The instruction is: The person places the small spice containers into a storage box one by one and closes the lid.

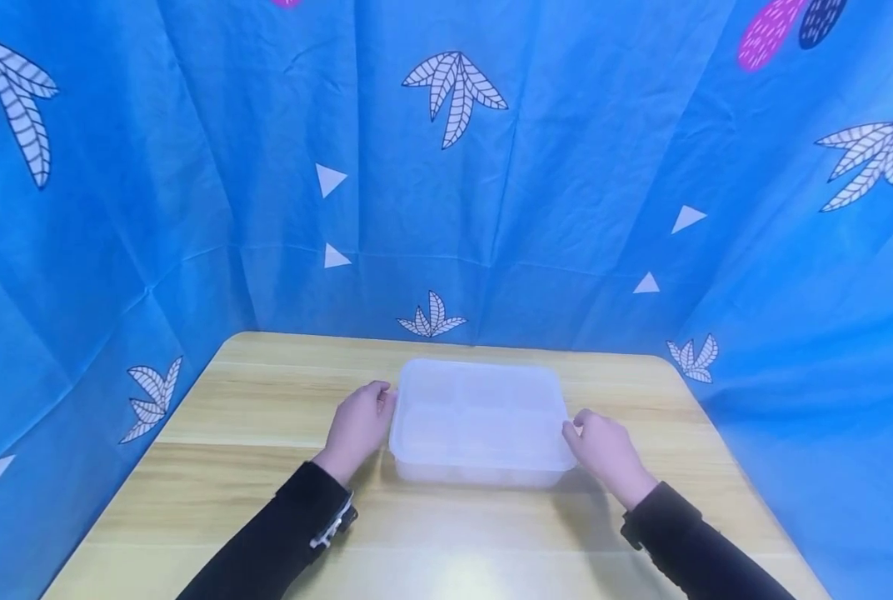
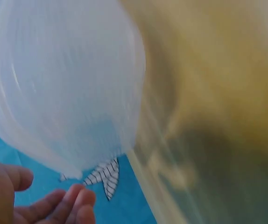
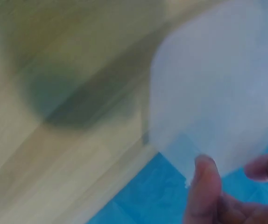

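A translucent white plastic box [image 1: 484, 417] with a pale lid lies lengthwise across the wooden table, faint compartment lines showing through its top. My left hand [image 1: 360, 423] is at its left end, fingertips right by the rim. In the left wrist view the fingers [image 2: 73, 200] are loosely bent, with a gap between them and the thumb. At the box's right front corner is my right hand [image 1: 604, 450], its fingertips at the lid's edge. The right wrist view shows thumb and fingers [image 3: 205, 179] spread apart, one overlapping the box's corner [image 3: 208, 102].
The light wood table [image 1: 251, 500] reaches back to a blue curtain [image 1: 566, 167] with white leaf and triangle prints, which hangs behind and on both sides. Dark sleeves [image 1: 281, 533] cover both forearms. Shadows of the arms fall on the tabletop.
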`<state>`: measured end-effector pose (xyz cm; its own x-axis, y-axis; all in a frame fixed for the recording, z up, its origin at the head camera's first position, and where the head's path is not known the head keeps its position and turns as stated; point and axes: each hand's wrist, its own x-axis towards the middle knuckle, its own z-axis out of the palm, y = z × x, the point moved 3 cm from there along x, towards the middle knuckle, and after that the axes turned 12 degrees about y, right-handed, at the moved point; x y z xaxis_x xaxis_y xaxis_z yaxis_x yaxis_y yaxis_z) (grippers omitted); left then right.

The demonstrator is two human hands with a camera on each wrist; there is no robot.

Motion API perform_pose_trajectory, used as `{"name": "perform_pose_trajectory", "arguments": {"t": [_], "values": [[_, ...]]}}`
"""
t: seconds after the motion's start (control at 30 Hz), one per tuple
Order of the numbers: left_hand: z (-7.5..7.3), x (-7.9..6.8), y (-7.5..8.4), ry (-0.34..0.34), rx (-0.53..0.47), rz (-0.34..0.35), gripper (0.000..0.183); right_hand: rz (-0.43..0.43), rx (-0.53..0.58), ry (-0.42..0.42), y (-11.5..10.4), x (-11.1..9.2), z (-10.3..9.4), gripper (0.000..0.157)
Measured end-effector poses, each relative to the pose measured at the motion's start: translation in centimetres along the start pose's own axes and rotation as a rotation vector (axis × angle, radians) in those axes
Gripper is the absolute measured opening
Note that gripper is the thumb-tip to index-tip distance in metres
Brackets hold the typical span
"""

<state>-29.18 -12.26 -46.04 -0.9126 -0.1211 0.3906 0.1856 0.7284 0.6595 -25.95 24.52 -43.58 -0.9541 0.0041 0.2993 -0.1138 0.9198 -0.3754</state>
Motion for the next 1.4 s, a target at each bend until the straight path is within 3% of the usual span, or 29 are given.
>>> {"name": "perform_pose_trajectory", "arguments": {"t": [0.3, 0.57, 0.9, 1.4], "values": [[-0.3, -3.9, 1.3, 0.152, 0.13, 0.145, 0.037, -0.01, 0.018, 0.099, -0.4, -0.2, 1.4, 0.041], [-0.1, -4.9, 1.9, 0.232, 0.147, 0.274, 0.021, -0.05, 0.003, 0.149, -0.3, -0.2, 1.9, 0.028], [0.0, -4.5, 2.0, 0.236, 0.137, 0.267, 0.017, -0.09, 0.019, 0.181, -0.1, 0.3, 2.1, 0.02], [0.2, -3.7, 1.9, 0.227, 0.132, 0.212, 0.017, -0.109, 0.015, 0.196, -0.1, 1.1, 2.3, 0.027]]}}
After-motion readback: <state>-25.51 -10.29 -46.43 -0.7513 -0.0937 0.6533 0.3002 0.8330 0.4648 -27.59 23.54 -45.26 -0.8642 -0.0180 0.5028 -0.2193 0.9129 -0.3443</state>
